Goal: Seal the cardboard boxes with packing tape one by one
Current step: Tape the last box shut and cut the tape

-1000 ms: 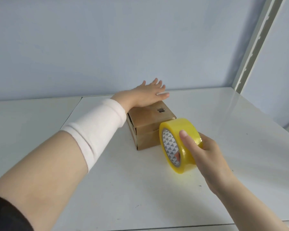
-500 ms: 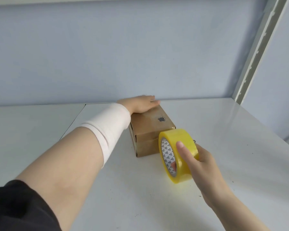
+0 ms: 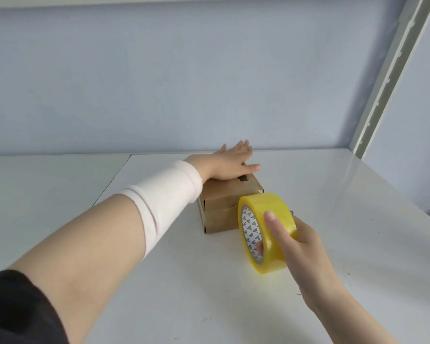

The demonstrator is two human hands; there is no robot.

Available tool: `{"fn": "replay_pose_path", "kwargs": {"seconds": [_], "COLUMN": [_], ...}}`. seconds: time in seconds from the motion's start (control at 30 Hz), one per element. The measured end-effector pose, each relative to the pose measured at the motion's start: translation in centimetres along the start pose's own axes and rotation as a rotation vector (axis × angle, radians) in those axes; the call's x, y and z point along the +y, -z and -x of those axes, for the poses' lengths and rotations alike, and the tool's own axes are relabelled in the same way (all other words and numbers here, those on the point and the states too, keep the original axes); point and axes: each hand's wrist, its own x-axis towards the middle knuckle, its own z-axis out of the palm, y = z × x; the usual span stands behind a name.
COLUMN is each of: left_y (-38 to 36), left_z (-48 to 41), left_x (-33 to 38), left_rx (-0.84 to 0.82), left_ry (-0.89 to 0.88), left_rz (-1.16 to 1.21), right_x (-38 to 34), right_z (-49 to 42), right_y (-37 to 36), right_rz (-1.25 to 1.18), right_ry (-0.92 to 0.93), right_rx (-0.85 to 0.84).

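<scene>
A small brown cardboard box (image 3: 220,214) sits on the white table (image 3: 159,294), with a dark hole torn in its top. My left hand (image 3: 230,162) lies flat on the far part of the box top, fingers straight and reaching past the back edge. My right hand (image 3: 301,247) grips a yellow roll of packing tape (image 3: 268,229) held upright against the box's near right corner. The thumb lies over the roll's outer face and a fingertip shows inside the core. Whether a tape strip is on the box I cannot tell.
A pale blue wall (image 3: 184,83) closes the back of the table. A white slotted upright post (image 3: 392,70) rises at the right rear corner. A seam (image 3: 112,180) divides the tabletop at the left.
My left hand has slid toward the far edge of the box, with fingers now past it. The tape roll and my right hand stay at the box's near right corner.
</scene>
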Motion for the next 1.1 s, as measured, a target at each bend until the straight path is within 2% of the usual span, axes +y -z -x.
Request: {"fn": "replay_pose_path", "kwargs": {"seconds": [0.1, 0.27, 0.4, 0.57, 0.7, 0.9, 1.03, 1.1], "left_y": [1.1, -0.2, 1.4, -0.9, -0.2, -0.9, 0.6, -0.2], "left_z": [0.3, 0.8, 0.6, 1.0, 1.0, 0.8, -0.3, -0.5], "left_x": [0.4, 1.0, 2.2, 2.7, 2.5, 2.6, 0.6, -0.2], "left_rx": [0.075, -0.060, 0.029, -0.026, 0.061, -0.022, 0.128, 0.062], "left_ry": [-0.012, -0.037, -0.029, -0.091, -0.098, -0.125, 0.002, 0.085], "left_rz": [0.056, -0.092, 0.031, -0.081, -0.015, -0.077, 0.004, -0.035], "right_x": [0.1, 0.3, 0.3, 0.3, 0.4, 0.4, 0.3, 0.4], "right_z": [0.0, 0.0, 0.1, -0.1, -0.1, -0.2, -0.3, -0.3], "right_y": [0.0, 0.0, 0.1, 0.0, 0.1, 0.0, 0.1, 0.1], "right_rz": [-0.018, -0.026, -0.030, -0.028, -0.032, -0.051, -0.061, -0.065], "right_ry": [-0.004, -0.010, -0.007, -0.013, -0.012, -0.015, -0.019, -0.022], "right_rx": [-0.003, 0.007, 0.000, -0.005, -0.006, -0.003, -0.007, -0.009]}}
